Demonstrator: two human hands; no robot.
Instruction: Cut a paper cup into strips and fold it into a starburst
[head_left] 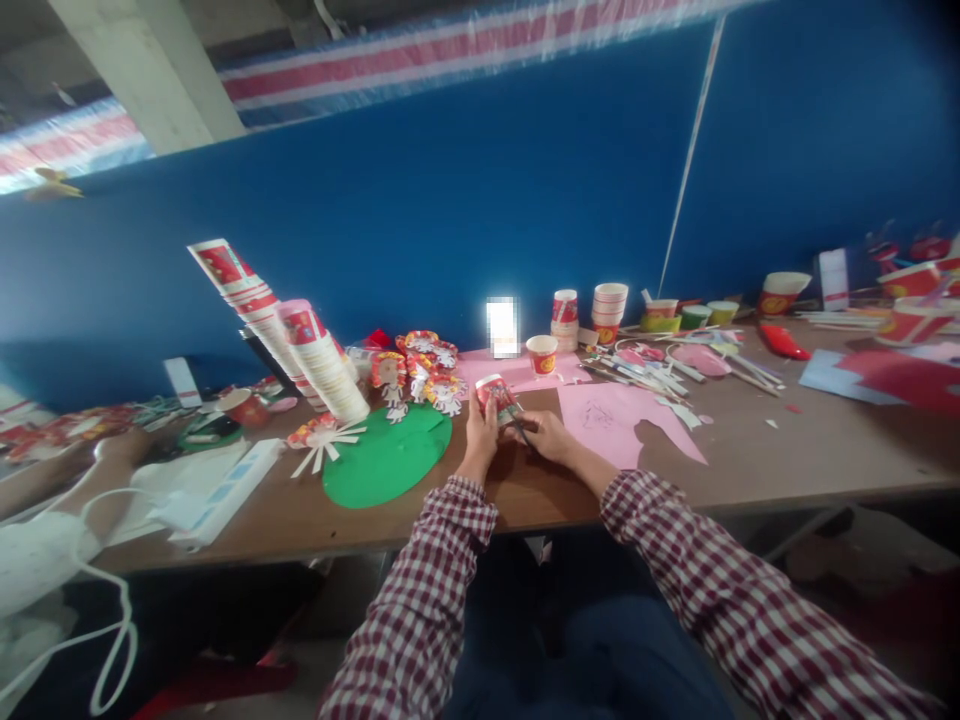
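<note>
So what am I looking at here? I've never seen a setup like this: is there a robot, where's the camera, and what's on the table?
There is no robot here, just a person in rolled-up checked sleeves, working bare-handed. The single picture comes from a camera worn on that person's head, looking forward and down.

The left hand holds a printed paper cup. The right hand holds a dark tool against it, perhaps scissors, though it is too small to be sure.

On the brown table lie a green sheet, cut pink paper and a white power strip, with tall stacks of paper cups behind. The arm at far left belongs to someone else.
</note>
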